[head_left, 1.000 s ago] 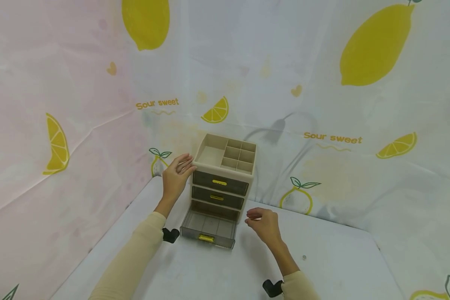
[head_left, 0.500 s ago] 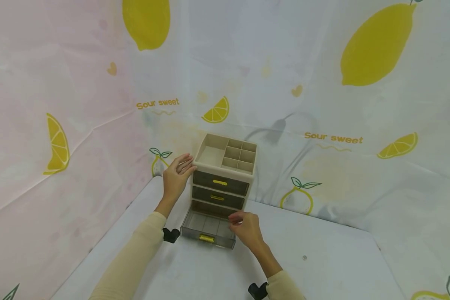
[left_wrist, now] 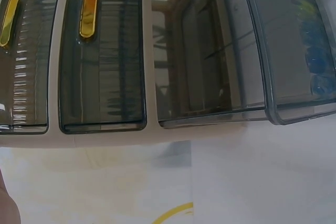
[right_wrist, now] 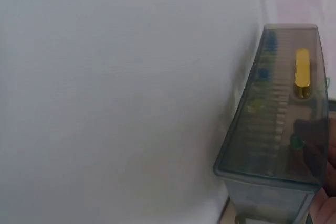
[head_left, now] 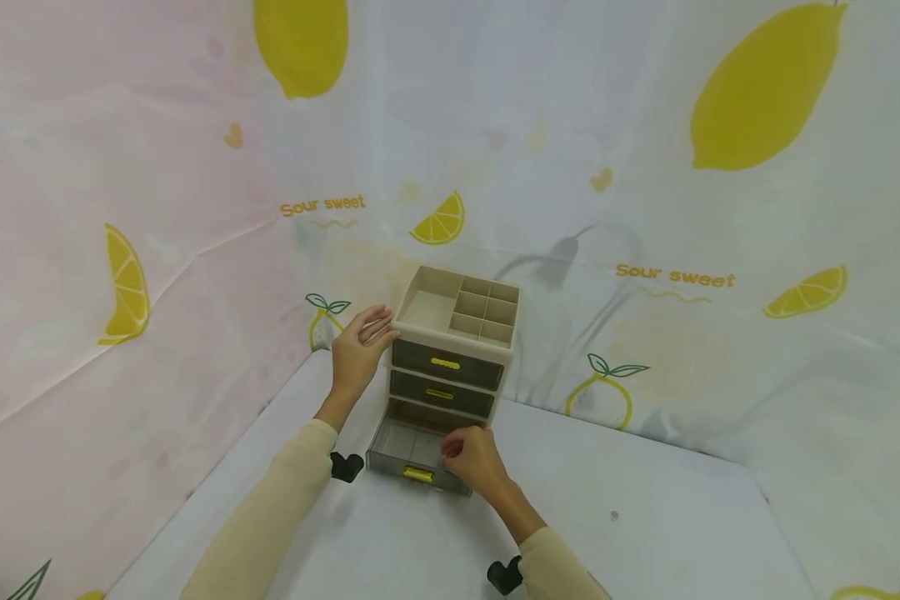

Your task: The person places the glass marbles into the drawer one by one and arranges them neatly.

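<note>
A beige desktop organizer (head_left: 453, 333) stands upright, its lowest drawer (head_left: 401, 446) pulled out and the two above closed. My left hand (head_left: 356, 354) touches the organizer's upper left side with its fingers fairly straight. Over the right part of the pulled-out drawer is my right hand (head_left: 474, 457), fingers bent together. Through the smoky drawer front in the right wrist view, a small green ball (right_wrist: 296, 141) appears at its fingertips, which seem to pinch it. Several small blue balls (left_wrist: 317, 60) and a yellow-green one show in the drawer in the left wrist view.
The organizer's top has one large and several small compartments (head_left: 486, 308). It stands on a white table (head_left: 570, 500) close to a lemon-print cloth backdrop (head_left: 540, 167). A small round spot or object (head_left: 614, 516) is on the table at the right.
My right hand has moved left from beside the organizer to over the pulled-out drawer. The left hand keeps its place on the organizer. The head view has shifted slightly.
</note>
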### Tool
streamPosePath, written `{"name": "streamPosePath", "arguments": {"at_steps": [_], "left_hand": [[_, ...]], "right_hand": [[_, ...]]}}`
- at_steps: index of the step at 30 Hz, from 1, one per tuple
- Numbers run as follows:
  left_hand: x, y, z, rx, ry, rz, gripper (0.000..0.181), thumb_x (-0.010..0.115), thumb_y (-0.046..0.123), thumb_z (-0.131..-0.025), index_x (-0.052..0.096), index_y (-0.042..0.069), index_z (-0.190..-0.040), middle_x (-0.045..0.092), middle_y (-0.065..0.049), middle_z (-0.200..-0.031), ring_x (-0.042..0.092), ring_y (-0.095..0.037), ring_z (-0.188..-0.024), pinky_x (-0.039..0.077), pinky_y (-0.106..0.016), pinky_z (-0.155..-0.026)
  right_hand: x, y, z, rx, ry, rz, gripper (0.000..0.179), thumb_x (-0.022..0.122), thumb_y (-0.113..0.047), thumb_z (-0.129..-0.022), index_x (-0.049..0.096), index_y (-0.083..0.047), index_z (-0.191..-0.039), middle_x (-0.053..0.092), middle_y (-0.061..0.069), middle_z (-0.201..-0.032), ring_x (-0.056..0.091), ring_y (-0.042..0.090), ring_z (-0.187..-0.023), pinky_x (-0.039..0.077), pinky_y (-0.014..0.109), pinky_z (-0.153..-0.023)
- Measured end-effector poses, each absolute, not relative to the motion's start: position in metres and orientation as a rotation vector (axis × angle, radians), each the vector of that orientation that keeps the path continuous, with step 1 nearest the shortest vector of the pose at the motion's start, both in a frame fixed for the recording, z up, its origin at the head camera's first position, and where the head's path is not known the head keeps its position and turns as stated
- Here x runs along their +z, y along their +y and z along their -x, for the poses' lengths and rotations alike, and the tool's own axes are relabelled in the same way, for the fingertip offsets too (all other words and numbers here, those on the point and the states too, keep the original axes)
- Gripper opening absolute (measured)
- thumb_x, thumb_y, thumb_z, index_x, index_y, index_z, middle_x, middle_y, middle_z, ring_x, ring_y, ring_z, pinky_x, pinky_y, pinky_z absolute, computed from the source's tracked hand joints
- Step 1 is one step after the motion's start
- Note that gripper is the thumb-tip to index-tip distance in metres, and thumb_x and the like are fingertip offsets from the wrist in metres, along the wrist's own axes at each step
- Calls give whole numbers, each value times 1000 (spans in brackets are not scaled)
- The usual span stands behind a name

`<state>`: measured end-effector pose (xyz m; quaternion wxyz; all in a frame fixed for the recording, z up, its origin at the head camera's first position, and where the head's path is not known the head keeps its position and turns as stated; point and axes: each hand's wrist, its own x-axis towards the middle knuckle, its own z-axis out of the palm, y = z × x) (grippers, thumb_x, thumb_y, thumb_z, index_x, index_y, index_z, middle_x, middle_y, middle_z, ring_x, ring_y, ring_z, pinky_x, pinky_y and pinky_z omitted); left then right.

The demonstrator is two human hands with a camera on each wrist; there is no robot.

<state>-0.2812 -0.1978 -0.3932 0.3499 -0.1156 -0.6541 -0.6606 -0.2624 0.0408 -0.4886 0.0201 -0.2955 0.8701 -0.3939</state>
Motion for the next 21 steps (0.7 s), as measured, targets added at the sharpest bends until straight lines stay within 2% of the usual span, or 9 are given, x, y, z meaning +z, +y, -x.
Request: {"name": "streamPosePath", "arguments": {"at_steps": [9, 13, 19, 21], "left_hand": [[-393, -198, 282, -1697, -1702, 291, 48, 73, -9, -82, 56, -12, -126, 60, -31, -121, 59, -41, -114, 55, -32, -94], [-391, -197, 282, -1698, -1703, 297, 47, 73, -9, -82, 56, -12, -126, 61, -31, -121, 59, -42, -114, 55, -33, -94], [-392, -197, 282, -1693, -1715, 294, 48, 73, -10, -82, 55, -14, -126, 60, -31, -121, 58, -42, -115, 55, -33, -95], [-393, -198, 282, -1694, -1719, 289, 48, 73, -10, -82, 55, -13, -126, 61, -30, -121, 58, -41, -115, 55, -32, -95]], "right_hand": [[-480, 33, 276, -939, 2733, 1055, 10, 79, 4, -71, 76, -1, -79, 71, 2, -70, 66, 10, -64, 56, 16, -54], [-476, 31, 278, -833, 2728, 1002, 10, 79, 2, -71, 77, -7, -76, 70, -2, -72, 64, 12, -68, 56, 19, -55], [-477, 25, 280, -742, 2689, 884, 15, 76, 5, -71, 77, -10, -70, 70, 1, -71, 63, 13, -65, 56, 23, -52], [-478, 22, 280, -695, 2691, 856, 17, 75, 6, -71, 77, -11, -68, 70, 1, -72, 63, 14, -69, 57, 24, -53]]}}
